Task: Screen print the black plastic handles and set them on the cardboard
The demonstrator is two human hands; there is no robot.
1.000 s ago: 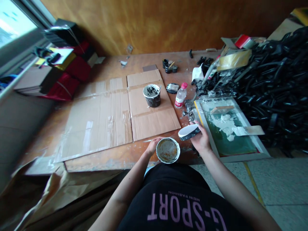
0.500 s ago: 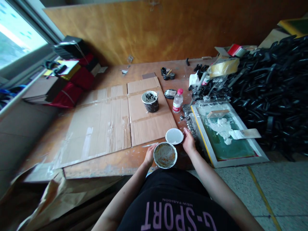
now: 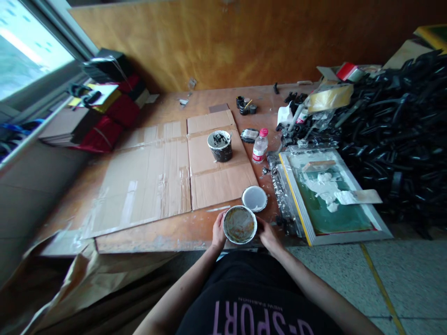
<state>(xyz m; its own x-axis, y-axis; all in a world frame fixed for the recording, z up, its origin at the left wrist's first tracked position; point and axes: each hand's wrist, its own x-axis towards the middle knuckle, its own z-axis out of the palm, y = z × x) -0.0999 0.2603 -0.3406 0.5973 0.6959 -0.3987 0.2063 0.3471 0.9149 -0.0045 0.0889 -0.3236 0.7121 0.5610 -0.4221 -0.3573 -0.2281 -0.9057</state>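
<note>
Between my two hands is a round tub point(image 3: 240, 225) with a whitish smeared rim and a murky grey-brown inside. My left hand point(image 3: 219, 231) grips its left side, and my right hand point(image 3: 267, 234) is closed round its right side, the fingers partly hidden behind it. Just beyond the tub, a round white lid point(image 3: 254, 198) lies on the wooden table point(image 3: 139, 239). A black-smeared bucket point(image 3: 222, 153) stands upright on the flattened cardboard point(image 3: 223, 188).
Right of the cardboard stands a plastic bottle point(image 3: 260, 146) with a red cap. A framed screen point(image 3: 345, 223) carries white paste and a scraper point(image 3: 361, 196). Black parts point(image 3: 394, 135) are heaped at the right. Red and black stacks point(image 3: 108, 109) sit at the left.
My right hand has let go of the white lid, which now lies on the table, and has moved down and left onto the tub. My left hand keeps its grip on the tub.
</note>
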